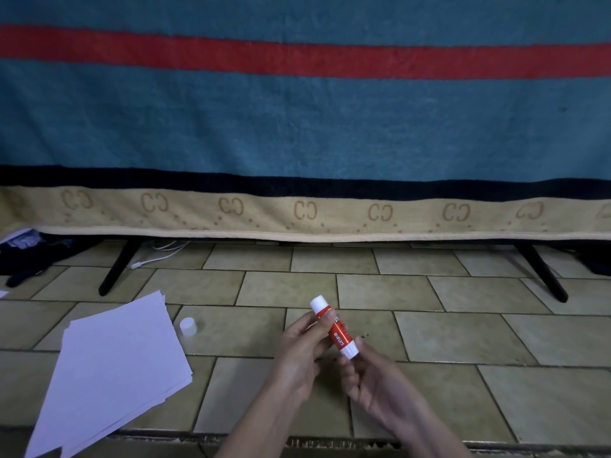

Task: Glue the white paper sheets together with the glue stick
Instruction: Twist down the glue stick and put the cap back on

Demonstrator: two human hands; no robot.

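- Red-and-white glue stick (334,327) is held tilted above the tiled floor (446,335), between both hands.
- Left hand (302,353) grips its upper barrel, thumb over the label.
- Right hand (377,383) pinches the white base with curled fingers.
- Label print is too blurred to read.
- Small white cap (188,326) stands just beside the fanned stack of white paper sheets (115,368) at left.
- Teal towel (297,127) with a red stripe hangs behind; its beige border repeats "CC".

Repeated "CC" marks line the towel's beige border (304,213); glue stick (334,327) label unreadable.

A lone head-worn wide-angle camera looks forward and down, close above the tiled floor (297,289), facing a hanging blanket (297,127).
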